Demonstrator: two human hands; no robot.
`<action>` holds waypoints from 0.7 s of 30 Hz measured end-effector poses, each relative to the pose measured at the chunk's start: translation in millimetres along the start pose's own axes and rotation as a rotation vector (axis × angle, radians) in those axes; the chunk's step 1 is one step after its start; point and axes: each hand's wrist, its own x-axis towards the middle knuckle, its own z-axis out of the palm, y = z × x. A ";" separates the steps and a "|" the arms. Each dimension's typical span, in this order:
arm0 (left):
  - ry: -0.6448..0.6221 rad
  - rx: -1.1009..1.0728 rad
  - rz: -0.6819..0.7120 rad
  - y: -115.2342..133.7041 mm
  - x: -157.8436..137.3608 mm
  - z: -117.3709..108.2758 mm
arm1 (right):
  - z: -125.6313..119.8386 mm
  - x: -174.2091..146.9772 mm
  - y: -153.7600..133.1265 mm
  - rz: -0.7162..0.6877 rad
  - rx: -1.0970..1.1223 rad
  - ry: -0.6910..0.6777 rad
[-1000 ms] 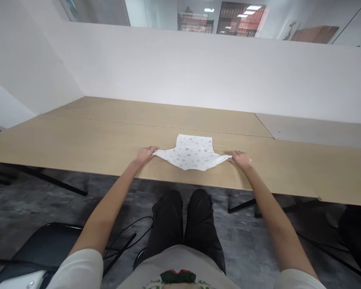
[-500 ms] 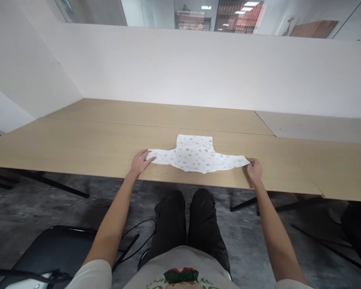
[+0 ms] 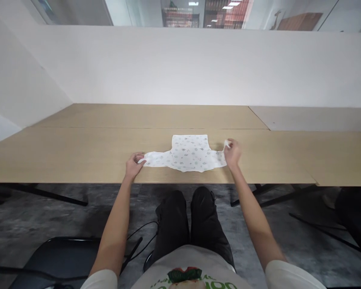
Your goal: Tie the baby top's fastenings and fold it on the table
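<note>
A small white long-sleeved shirt with a scattered small print lies spread on the wooden table, its sleeves reaching out to both sides. At the end of the left sleeve is my left hand, with the cuff pinched between thumb and fingers close to the tabletop. My right hand grips the end of the right sleeve and holds it raised and bent up off the table. Part of that sleeve is hidden behind the fingers. The body of the shirt lies flat between the hands.
The long wooden table runs against a white wall with glass above it. A grey panel adjoins the table at the far right. A black chair stands at lower left, and a cable hangs by my legs.
My right hand has moved left and upward, lifting the right sleeve's end and bending it inward. My left hand stays at the left cuff, its fingers now more curled. The view has shifted slightly.
</note>
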 end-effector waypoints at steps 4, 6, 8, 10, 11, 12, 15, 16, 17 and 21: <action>0.040 -0.053 -0.056 3.1 0.3 -3.8 | 38.0 -27.8 -57.9 -0.107 0.114 -0.116; 0.047 -0.051 -0.065 5.9 -1.2 -5.9 | 58.5 -43.4 -75.3 -0.109 0.146 -0.182; 0.033 -0.040 -0.070 9.5 -3.5 -7.2 | 74.5 -56.4 -85.7 -0.107 0.167 -0.229; 0.015 -0.043 -0.077 13.5 -5.6 -7.3 | 84.5 -65.9 -91.2 -0.112 0.174 -0.259; 0.011 -0.054 -0.082 15.3 -6.3 -6.9 | 87.6 -69.4 -92.8 -0.118 0.172 -0.271; 0.012 -0.068 -0.091 17.0 -6.6 -6.4 | 89.8 -72.3 -94.0 -0.130 0.166 -0.283; 0.044 -0.093 -0.126 19.3 -6.0 -4.8 | 93.4 -78.2 -97.3 -0.191 0.137 -0.329; 0.055 -0.092 -0.133 18.8 -5.7 -4.4 | 94.1 -79.5 -98.6 -0.215 0.125 -0.347; 0.065 -0.090 -0.137 17.8 -5.5 -4.1 | 94.5 -80.9 -100.1 -0.239 0.114 -0.367; 0.094 -0.067 -0.143 10.8 -4.7 -3.9 | 88.2 -92.9 -104.3 -0.357 0.092 -0.437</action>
